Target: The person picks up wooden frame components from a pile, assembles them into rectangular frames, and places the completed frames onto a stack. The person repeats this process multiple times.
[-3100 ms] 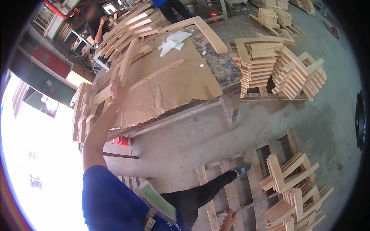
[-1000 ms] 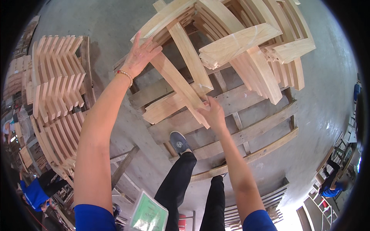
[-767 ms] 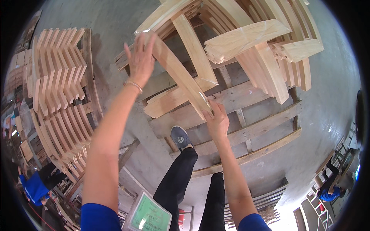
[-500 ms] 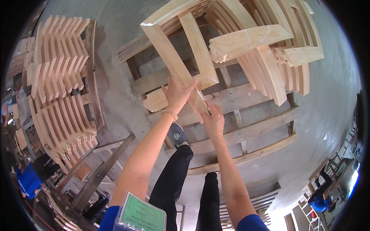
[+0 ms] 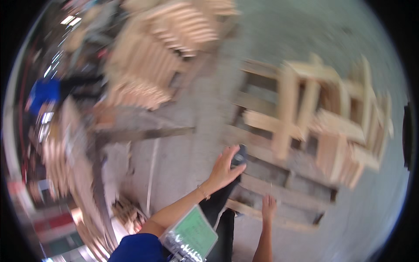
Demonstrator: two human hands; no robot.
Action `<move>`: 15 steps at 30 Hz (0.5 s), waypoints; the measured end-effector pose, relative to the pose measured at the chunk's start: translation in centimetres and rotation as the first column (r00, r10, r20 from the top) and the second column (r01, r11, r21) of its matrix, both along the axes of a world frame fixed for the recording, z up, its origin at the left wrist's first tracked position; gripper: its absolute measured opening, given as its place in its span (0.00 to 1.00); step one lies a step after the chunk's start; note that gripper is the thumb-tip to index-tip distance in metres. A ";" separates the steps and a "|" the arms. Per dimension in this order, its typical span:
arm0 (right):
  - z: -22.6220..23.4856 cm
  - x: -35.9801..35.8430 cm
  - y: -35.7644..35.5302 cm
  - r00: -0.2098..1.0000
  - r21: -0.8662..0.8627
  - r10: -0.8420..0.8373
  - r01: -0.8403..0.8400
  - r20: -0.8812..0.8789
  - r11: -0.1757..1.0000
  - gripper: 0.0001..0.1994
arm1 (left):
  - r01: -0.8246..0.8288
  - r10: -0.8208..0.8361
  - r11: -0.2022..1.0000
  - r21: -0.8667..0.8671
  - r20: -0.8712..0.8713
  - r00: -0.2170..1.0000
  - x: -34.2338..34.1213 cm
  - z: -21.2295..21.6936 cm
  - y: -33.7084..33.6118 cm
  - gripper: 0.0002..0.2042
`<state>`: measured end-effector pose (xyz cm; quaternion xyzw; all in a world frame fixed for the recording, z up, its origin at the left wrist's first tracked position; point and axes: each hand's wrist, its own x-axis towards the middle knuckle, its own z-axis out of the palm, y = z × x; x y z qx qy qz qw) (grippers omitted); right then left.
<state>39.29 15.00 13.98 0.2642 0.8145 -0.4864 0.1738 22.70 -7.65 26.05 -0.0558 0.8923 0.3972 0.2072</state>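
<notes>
The picture is motion-blurred. My left hand (image 5: 224, 168) hangs open above the concrete floor with its fingers spread, holding nothing. My right hand (image 5: 268, 206) is lower and also empty, over a wooden pallet (image 5: 279, 198) on the floor. A stack of light wooden frames (image 5: 325, 118) rests on that pallet, to the right of both hands and apart from them. My dark-trousered legs and one shoe (image 5: 239, 156) show beneath my left hand.
More stacks of wooden frames (image 5: 170, 48) stand at the upper left. A workbench edge and timber pieces (image 5: 87, 148) run down the left side. A person in blue (image 5: 43, 94) is at the far left. A green card (image 5: 194, 229) hangs at my chest.
Both hands have let go of the wooden frame, which now sits on the stack. The view has swung left, and my hands have dropped away from the stack.
</notes>
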 end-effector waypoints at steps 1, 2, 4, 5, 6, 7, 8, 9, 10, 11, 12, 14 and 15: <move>1.0 1.8 -0.3 0.998 -0.082 0.019 -0.015 0.058 0.997 0.13 | -0.049 0.044 0.996 -0.068 -0.079 0.996 1.6 3.5 -3.3 0.31; 2.5 3.2 -1.0 0.994 -0.099 0.101 -0.096 0.041 0.990 0.14 | -0.106 0.085 0.984 -0.141 -0.149 0.985 4.2 7.2 -6.8 0.28; 2.6 5.9 -0.7 0.959 -0.067 0.272 -0.267 0.085 0.961 0.15 | -0.244 0.138 0.921 -0.304 -0.331 0.933 8.4 14.9 -12.9 0.22; 3.1 6.7 -1.1 0.938 -0.076 0.334 -0.327 0.095 0.942 0.15 | -0.334 0.145 0.855 -0.398 -0.435 0.889 9.9 18.9 -16.5 0.20; 3.6 7.4 -0.8 0.920 -0.069 0.385 -0.380 0.075 0.922 0.15 | -0.457 0.197 0.777 -0.434 -0.522 0.830 12.6 22.5 -19.7 0.19; 4.2 8.5 -2.2 0.912 -0.073 0.406 -0.402 0.057 0.913 0.15 | -0.546 0.202 0.694 -0.469 -0.601 0.773 15.4 26.7 -23.2 0.19; 5.0 8.8 -2.3 0.880 -0.021 0.470 -0.470 0.069 0.883 0.15 | -0.687 0.329 0.565 -0.456 -0.639 0.695 18.6 29.0 -25.6 0.19; 5.7 8.6 -2.4 0.853 0.043 0.515 -0.519 0.083 0.853 0.15 | -0.797 0.437 0.429 -0.426 -0.674 0.595 21.5 30.8 -28.1 0.19; 6.5 8.5 -2.4 0.822 0.099 0.559 -0.569 0.109 0.816 0.14 | -0.830 0.420 0.322 -0.455 -0.717 0.557 25.5 32.3 -30.9 0.20; 7.1 7.9 -2.5 0.820 0.090 0.566 -0.572 0.082 0.815 0.14 | -0.852 0.400 0.220 -0.476 -0.753 0.524 29.6 32.6 -33.7 0.21; 7.6 7.3 -3.0 0.826 0.082 0.561 -0.564 0.055 0.822 0.14 | -0.859 0.460 0.060 -0.509 -0.749 0.476 33.1 32.6 -36.1 0.26; 8.3 6.5 -3.3 0.811 0.011 0.585 -0.585 0.015 0.811 0.14 | -0.731 0.550 -0.315 -0.605 -0.744 0.379 41.0 32.1 -40.1 0.35; 8.3 6.2 -3.4 0.798 -0.050 0.603 -0.602 0.000 0.797 0.14 | -0.582 0.571 -0.500 -0.642 -0.749 0.335 45.0 32.3 -41.5 0.40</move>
